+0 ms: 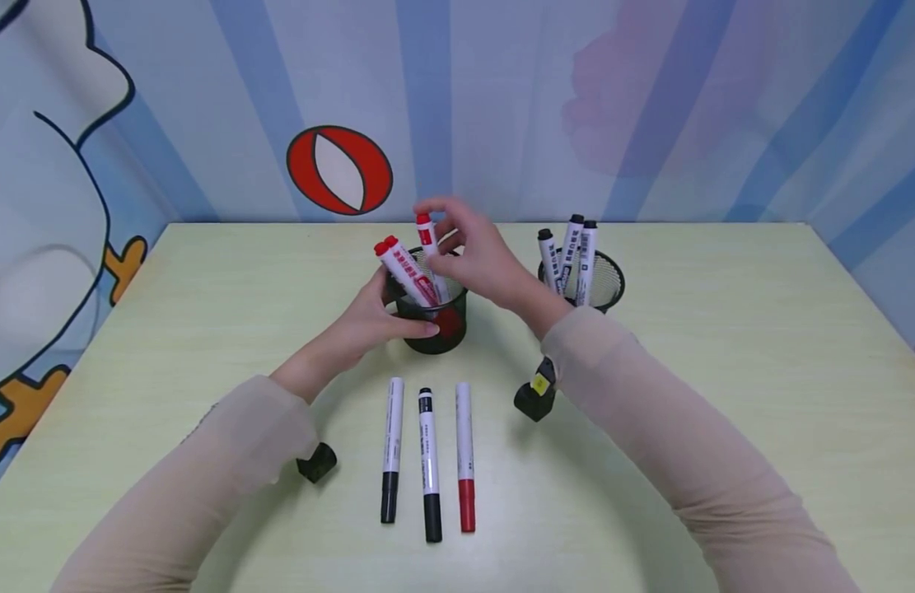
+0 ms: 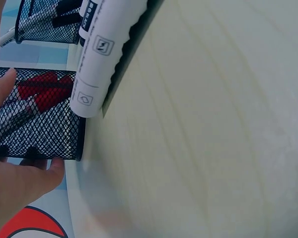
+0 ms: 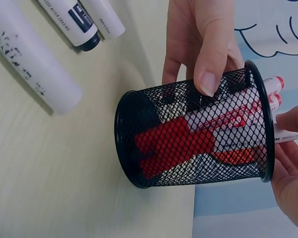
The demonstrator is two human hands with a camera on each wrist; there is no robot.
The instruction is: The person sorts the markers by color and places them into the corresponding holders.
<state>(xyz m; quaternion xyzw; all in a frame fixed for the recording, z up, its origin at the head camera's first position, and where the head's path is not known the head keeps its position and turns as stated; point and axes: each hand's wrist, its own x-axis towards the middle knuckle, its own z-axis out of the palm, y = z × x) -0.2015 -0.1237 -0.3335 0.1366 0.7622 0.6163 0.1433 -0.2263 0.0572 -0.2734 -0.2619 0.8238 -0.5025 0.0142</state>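
In the head view my left hand [image 1: 357, 323] holds a black mesh pen cup [image 1: 422, 339], its thumb across the near side. Two red markers [image 1: 403, 270] lean to the left inside it. A third red marker [image 1: 427, 234] stands in the cup, pinched near its upper end by my right hand [image 1: 481, 257]. Through the mesh in the right wrist view, red caps [image 3: 174, 141] show low in the cup. In the left wrist view, my left hand's fingers [image 2: 53, 173] touch the cup's side.
Nearer on the table lie two black-capped markers [image 1: 391, 436] [image 1: 430, 453] and a red-capped marker [image 1: 464, 449], side by side. A second mesh cup [image 1: 613, 284] with several black markers [image 1: 586, 259] stands to the right, partly behind my right forearm. A printed curtain [image 1: 501, 107] backs the table.
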